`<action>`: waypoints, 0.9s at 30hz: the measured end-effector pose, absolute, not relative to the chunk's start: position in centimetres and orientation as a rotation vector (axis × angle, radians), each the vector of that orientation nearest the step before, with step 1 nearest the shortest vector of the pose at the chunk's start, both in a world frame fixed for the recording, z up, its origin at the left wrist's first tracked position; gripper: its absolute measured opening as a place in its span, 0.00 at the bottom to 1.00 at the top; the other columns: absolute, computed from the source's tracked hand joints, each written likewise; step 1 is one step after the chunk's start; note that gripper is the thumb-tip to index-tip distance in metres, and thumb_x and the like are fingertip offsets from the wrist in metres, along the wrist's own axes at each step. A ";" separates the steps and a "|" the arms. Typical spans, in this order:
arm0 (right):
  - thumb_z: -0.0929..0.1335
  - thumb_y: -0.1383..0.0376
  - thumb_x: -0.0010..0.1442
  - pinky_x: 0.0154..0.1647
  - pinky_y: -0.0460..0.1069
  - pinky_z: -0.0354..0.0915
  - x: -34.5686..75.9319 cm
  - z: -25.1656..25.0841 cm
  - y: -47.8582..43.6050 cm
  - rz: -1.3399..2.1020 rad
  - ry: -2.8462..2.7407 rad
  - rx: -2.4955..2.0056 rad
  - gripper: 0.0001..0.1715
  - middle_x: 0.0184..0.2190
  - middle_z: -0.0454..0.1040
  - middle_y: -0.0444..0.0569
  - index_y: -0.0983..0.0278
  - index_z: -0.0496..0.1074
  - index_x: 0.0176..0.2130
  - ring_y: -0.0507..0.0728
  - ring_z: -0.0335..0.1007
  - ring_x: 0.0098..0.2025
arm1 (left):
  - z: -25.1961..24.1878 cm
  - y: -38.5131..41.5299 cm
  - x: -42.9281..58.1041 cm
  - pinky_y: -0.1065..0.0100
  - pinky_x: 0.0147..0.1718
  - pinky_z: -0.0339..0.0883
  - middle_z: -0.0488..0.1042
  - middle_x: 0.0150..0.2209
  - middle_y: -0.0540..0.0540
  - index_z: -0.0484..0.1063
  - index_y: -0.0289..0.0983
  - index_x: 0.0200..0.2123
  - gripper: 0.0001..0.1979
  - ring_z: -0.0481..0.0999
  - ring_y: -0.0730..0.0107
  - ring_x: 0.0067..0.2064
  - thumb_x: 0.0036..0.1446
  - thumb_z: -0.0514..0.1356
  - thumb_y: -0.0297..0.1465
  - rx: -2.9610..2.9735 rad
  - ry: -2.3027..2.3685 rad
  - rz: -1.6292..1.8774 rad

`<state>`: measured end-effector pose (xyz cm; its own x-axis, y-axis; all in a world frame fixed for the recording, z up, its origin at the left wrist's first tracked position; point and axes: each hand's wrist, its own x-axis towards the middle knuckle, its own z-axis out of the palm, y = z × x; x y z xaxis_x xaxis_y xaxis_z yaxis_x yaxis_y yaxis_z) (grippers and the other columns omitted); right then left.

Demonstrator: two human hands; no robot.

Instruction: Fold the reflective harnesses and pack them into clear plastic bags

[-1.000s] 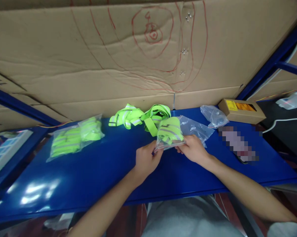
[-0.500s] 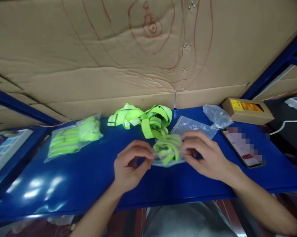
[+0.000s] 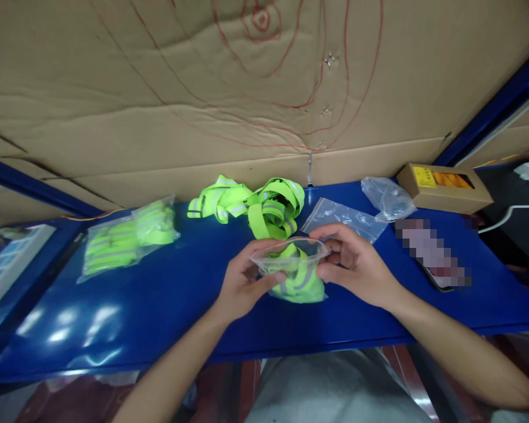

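I have one bag (image 3: 300,286) between my two hands, in front of me and over the near half of the desk (image 3: 150,317); whether its bottom touches the desk I cannot tell. Inside it is one green strap (image 3: 306,279) with a grey stripe, bunched up, and the bag's mouth gapes toward me. My left hand (image 3: 242,285) pinches one side of the mouth, thumb in front and fingers behind. My right hand (image 3: 361,267) pinches the other side, its fingers narrow on the edge.

Counting bags, I get five: this one, two filled and two clear. The filled pair lies on my left, the first bag (image 3: 111,245) overlapping the second bag (image 3: 156,222), both with green straps inside. On my right are one flat bag (image 3: 343,216) and, just past it, one crumpled bag (image 3: 388,198) touching one box (image 3: 444,200) with a yellow label.

Two loose bundles of strap sit behind my hands, side by side and touching: a left bundle (image 3: 220,200) and a looped right bundle (image 3: 273,208). One phone (image 3: 435,258), mostly blurred out, lies beyond my right hand. Behind everything stands cardboard (image 3: 158,129) with red lines.
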<state>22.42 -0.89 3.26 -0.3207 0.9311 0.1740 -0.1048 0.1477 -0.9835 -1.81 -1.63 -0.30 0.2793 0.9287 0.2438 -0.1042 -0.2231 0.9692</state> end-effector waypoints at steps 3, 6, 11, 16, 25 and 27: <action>0.78 0.60 0.59 0.35 0.48 0.71 22.4 2.8 -0.7 1.045 -1.590 -0.975 0.13 0.36 0.76 0.45 0.59 0.76 0.43 0.52 0.72 0.34 | -0.2 -1.0 -1.7 0.68 0.49 0.72 0.82 0.50 0.45 0.79 0.42 0.51 0.18 0.81 0.62 0.52 0.56 0.72 0.31 1.269 0.835 1.123; 0.75 0.59 0.63 0.33 0.48 0.68 22.3 2.3 -0.6 1.075 -1.614 -1.021 0.08 0.30 0.76 0.44 0.60 0.76 0.37 0.52 0.72 0.31 | -0.1 -0.6 -1.5 0.67 0.50 0.71 0.83 0.49 0.45 0.80 0.40 0.46 0.17 0.80 0.61 0.51 0.53 0.74 0.33 1.134 0.835 1.045; 0.74 0.59 0.64 0.38 0.49 0.69 22.1 1.9 -0.2 1.157 -1.587 -0.923 0.10 0.35 0.77 0.44 0.59 0.75 0.44 0.53 0.74 0.35 | 0.2 -1.0 -0.9 0.67 0.48 0.70 0.82 0.48 0.44 0.79 0.39 0.47 0.24 0.79 0.62 0.48 0.48 0.77 0.40 1.026 0.860 1.033; 0.74 0.55 0.62 0.34 0.48 0.67 22.5 1.6 0.6 1.247 -1.701 -1.038 0.15 0.33 0.73 0.43 0.60 0.74 0.43 0.52 0.70 0.33 | 0.4 -1.5 -0.6 0.72 0.35 0.67 0.79 0.31 0.50 0.78 0.37 0.36 0.16 0.75 0.72 0.33 0.49 0.76 0.38 1.014 1.067 1.092; 0.67 0.58 0.70 0.36 0.48 0.63 21.5 1.5 -0.3 1.000 -1.983 -1.020 0.09 0.33 0.75 0.44 0.61 0.71 0.40 0.53 0.69 0.34 | -0.4 -0.8 -0.1 0.68 0.36 0.67 0.79 0.32 0.49 0.78 0.36 0.36 0.19 0.76 0.68 0.33 0.42 0.77 0.37 0.864 1.084 0.979; 0.70 0.56 0.67 0.35 0.47 0.62 21.0 1.0 -0.4 1.084 -1.991 -1.046 0.11 0.33 0.75 0.44 0.61 0.71 0.40 0.53 0.69 0.33 | -0.8 -0.8 0.1 0.69 0.35 0.66 0.78 0.30 0.49 0.79 0.36 0.34 0.17 0.76 0.68 0.33 0.43 0.77 0.36 0.915 1.082 0.930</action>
<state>21.03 -0.42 0.96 -0.4832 0.8622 0.1520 0.3405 0.3450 -0.8746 0.06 -0.78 -0.84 0.2036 0.9316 -0.3010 -0.1571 0.3345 0.9292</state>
